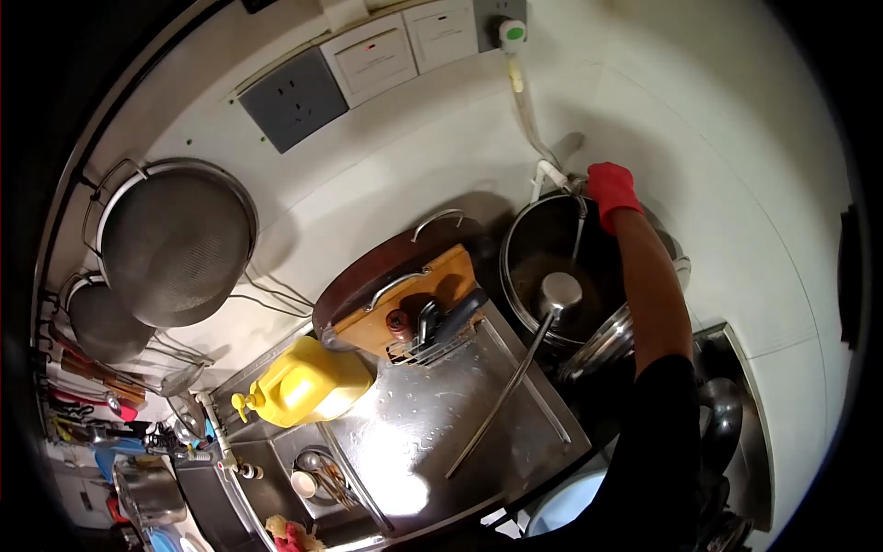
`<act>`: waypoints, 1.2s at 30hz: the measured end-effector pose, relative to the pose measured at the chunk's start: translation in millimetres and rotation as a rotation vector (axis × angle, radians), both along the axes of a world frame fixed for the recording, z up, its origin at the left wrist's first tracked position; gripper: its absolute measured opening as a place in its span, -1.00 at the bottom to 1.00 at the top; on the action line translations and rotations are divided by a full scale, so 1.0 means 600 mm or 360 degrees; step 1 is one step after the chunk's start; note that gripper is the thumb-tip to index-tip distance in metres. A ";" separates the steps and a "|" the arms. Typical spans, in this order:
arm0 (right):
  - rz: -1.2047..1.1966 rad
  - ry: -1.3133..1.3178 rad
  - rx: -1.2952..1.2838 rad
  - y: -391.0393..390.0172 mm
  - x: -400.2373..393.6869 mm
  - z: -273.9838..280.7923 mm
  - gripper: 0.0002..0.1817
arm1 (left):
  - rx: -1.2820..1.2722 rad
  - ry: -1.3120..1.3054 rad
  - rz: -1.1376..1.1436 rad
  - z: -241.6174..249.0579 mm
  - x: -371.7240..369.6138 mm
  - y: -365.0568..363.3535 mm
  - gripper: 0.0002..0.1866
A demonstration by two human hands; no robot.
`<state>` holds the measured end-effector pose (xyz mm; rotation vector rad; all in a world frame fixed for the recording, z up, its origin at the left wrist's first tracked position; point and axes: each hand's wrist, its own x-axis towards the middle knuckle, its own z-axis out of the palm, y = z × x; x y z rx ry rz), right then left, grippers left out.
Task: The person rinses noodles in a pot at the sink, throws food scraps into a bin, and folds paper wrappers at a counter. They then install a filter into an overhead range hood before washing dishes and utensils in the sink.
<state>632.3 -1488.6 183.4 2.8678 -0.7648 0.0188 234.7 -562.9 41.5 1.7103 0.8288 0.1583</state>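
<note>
My right hand (612, 193), in a red glove, reaches up along the wall to a tap (572, 184) with a white pipe elbow. Its fingers seem closed on the tap's handle, partly hidden by the glove. Below the spout stands a large dark pot (508, 262) with murky contents. A long-handled metal ladle (561, 293) rests with its bowl over the pot and its handle across the steel counter (441, 396). A metal lid (602, 345) leans at the pot's near side, partly behind my forearm. I do not see my left hand.
On the counter stand a yellow jug (308, 382), a wooden cutting board (400, 313) and a rack of knives (432, 322). The sink (267, 460) holds a cup and utensils. Mesh strainers (179, 244) hang at left; sockets (292, 99) line the wall.
</note>
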 end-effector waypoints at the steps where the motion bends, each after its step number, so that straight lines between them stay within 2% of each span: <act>1: 0.0000 0.0012 -0.0020 0.002 0.000 -0.001 -0.75 | 0.0000 -0.0006 0.0006 -0.001 -0.003 0.001 -0.72; 5: -0.0042 0.0028 -0.0084 0.030 0.006 -0.007 -0.75 | 0.0013 -0.0020 0.0008 -0.005 -0.016 0.012 -0.72; 12: -0.0269 -0.0386 0.0351 0.082 -0.022 -0.001 -0.70 | -0.0010 -0.0269 -0.0045 -0.021 -0.071 0.057 -0.74; 13: -0.0267 -0.0440 0.0381 0.082 -0.036 0.012 -0.70 | -0.0019 -0.0259 -0.0057 -0.013 -0.072 0.056 -0.74; 14: -0.0252 -0.0480 0.0429 0.099 -0.044 0.014 -0.69 | -0.0028 -0.0075 -0.0064 -0.012 -0.070 0.058 -0.72; 15: -0.0256 -0.0297 0.0526 0.148 -0.070 0.063 -0.68 | -0.0038 0.0110 -0.0080 0.008 -0.060 0.043 -0.71; 16: -0.0118 -0.0552 0.0714 0.170 -0.092 0.060 -0.67 | -0.0139 0.0143 -0.0049 0.015 -0.049 0.030 -0.66; 17: 0.0041 -0.0782 0.0905 0.192 -0.115 0.058 -0.64 | -0.0101 0.0211 0.0136 0.009 -0.034 0.008 -0.65; 18: 0.0515 -0.0786 0.0444 0.185 -0.116 0.040 -0.71 | -0.0367 0.0234 0.0064 -0.002 -0.029 0.028 -0.64; 19: 0.0477 -0.0637 0.0679 0.205 -0.114 -0.003 -0.73 | -0.0478 0.0229 0.0145 -0.024 -0.026 0.030 -0.64; 20: 0.0430 -0.0502 0.0876 0.244 -0.135 -0.009 -0.74 | -0.0602 0.0122 0.0096 -0.038 -0.025 0.033 -0.63; 21: 0.0362 -0.0355 0.1049 0.289 -0.177 -0.002 -0.75 | -0.0781 0.0158 0.0012 0.001 -0.011 0.011 -0.61; 22: 0.0648 -0.0280 0.0904 0.350 -0.220 -0.009 -0.77 | -0.0736 0.0161 -0.0036 0.017 -0.003 0.000 -0.53; 23: 0.0931 -0.0232 0.0751 0.433 -0.266 0.001 -0.78 | -0.0822 0.0242 -0.0137 -0.071 -0.023 0.052 -0.46; 24: 0.0916 -0.0120 0.1409 0.559 -0.318 -0.012 -0.73 | -0.1020 0.0164 -0.0041 -0.061 -0.015 0.034 -0.41; 25: 0.0742 -0.0028 0.2177 0.686 -0.369 -0.024 -0.65 | -0.1120 0.0240 0.0054 -0.022 -0.001 0.020 -0.41; 26: 0.0459 0.0076 0.2753 0.813 -0.420 -0.037 -0.56 | -0.1217 0.0164 -0.0103 -0.037 0.002 0.026 -0.42; 28: 0.0620 0.0451 0.2615 1.057 -0.489 -0.046 -0.38 | -0.1563 0.0008 -0.0248 -0.043 0.017 0.026 -0.45; 29: 0.0854 0.0290 0.2455 1.140 -0.518 -0.101 -0.35 | -0.1811 -0.0077 -0.0360 -0.057 0.021 0.035 -0.44; 30: 0.1060 0.0114 0.2264 1.223 -0.546 -0.154 -0.32 | -0.1860 -0.0063 -0.0503 -0.051 0.034 0.040 -0.41; 32: 0.0963 -0.0156 0.2268 1.313 -0.568 -0.252 -0.35 | -0.1950 -0.0062 -0.0771 -0.003 0.051 0.046 -0.33; 33: 0.0782 -0.0252 0.2400 1.343 -0.571 -0.304 -0.35 | -0.1981 -0.0060 -0.0906 0.018 0.060 0.059 -0.30; 34: 0.0599 -0.0354 0.2527 1.365 -0.569 -0.306 -0.35 | -0.1802 0.0016 -0.1003 0.030 0.073 0.080 -0.28; 35: 0.0360 -0.0226 0.2936 1.356 -0.553 -0.307 -0.43 | -0.1621 0.0092 -0.1096 0.042 0.086 0.103 -0.26; 36: 0.0121 -0.0150 0.3079 1.340 -0.540 -0.250 -0.47 | -0.1264 0.0188 -0.1265 0.075 0.106 0.127 -0.24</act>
